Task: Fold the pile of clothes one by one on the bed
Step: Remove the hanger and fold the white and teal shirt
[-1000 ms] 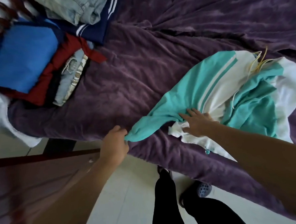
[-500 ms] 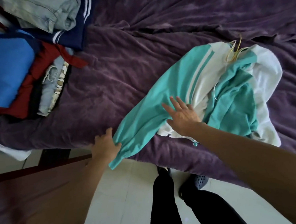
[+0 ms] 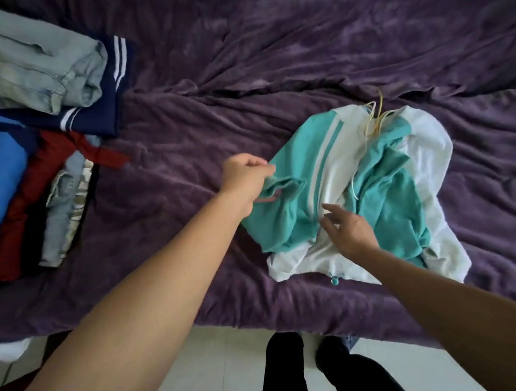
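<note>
Near bed edge [image 3: 242, 324]: left hand [image 3: 245, 175] grips sleeve [image 3: 286, 188] of hoodie [image 3: 382, 200]; right hand [image 3: 349, 231] slack-fingered over it; blanket [image 3: 166, 176] stretches to pile [image 3: 67, 121].

home bedroom, purple bed [image 3: 303, 58], clothes pile [image 3: 46, 122], tiled floor [image 3: 224, 370]

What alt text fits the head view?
A left hand grips a sleeve of a teal-and-white fabric jacket lying on a purple plush bed cover, the open right hand over its middle. Folded clothes are stacked at the far left.
</note>
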A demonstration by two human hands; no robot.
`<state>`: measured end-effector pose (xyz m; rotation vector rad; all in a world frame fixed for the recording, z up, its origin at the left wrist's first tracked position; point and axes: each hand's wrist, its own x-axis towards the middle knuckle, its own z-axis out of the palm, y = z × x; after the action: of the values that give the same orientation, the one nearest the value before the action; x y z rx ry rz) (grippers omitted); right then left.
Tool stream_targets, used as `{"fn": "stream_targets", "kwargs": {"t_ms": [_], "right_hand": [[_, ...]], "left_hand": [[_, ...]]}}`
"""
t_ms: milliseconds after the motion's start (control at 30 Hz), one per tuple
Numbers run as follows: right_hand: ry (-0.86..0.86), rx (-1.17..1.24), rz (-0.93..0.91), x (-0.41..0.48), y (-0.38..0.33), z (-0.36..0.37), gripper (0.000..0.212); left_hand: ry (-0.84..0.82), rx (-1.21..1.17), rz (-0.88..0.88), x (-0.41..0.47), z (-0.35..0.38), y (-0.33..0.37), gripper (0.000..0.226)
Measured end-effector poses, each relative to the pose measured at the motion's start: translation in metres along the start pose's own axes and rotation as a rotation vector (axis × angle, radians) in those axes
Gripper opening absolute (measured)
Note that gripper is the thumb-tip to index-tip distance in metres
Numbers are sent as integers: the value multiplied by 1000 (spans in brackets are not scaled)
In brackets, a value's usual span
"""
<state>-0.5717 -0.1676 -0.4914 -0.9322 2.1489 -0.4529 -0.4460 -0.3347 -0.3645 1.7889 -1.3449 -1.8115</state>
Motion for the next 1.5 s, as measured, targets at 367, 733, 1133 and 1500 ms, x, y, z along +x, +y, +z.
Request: {"fn": "stream_targets", "kwargs": {"t_ms": [367,733,1133,1500], "right_hand": [[385,-260,-225,7,10,-21,49],[29,98,2,55,2,-15,38],[503,103,319,-10,190,-179,26],[17,-420,-309,4,157,-96,54]], "left_hand": [[180,503,-159,107,-2,-87,83],[252,834,579,58,36,-57,20],[-731,1250,555,-46,271,-101,43],[-168,1186,243,-6,94,-157,109]]}}
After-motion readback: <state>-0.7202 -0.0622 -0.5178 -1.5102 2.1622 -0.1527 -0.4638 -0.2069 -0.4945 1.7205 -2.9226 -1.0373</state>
